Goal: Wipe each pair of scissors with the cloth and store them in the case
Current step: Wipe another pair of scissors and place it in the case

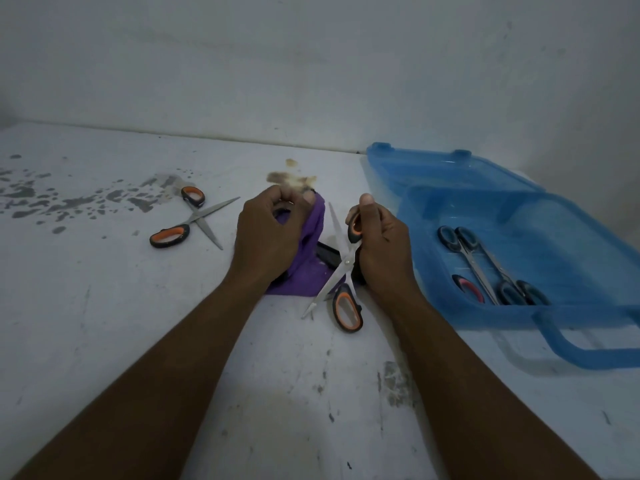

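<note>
A: State of the left hand [268, 233]?
B: Fingers curled tight, bunching the cloth [308, 268]. The cloth is purple, soft and creased, and its lower edge lies on the table [104, 323].
A: And the right hand [381, 247]?
B: Closed round the upper loop of the scissors [346, 263]. Black plastic handles with orange lining, smooth steel blades spread in an X. One tip points down at the table, and the lower loop sits just beside the cloth.
A: Other pairs?
B: A second pair [194, 216] with the same handles lies open on the table, well left of the hands. The case [519, 216], translucent blue plastic with its lid up, stands to the right. Slim black-handled pairs [485, 265] lie inside, plus a reddish handle [469, 287].
A: Table surface?
B: White, matte and scuffed, with dark flecks at far left.
</note>
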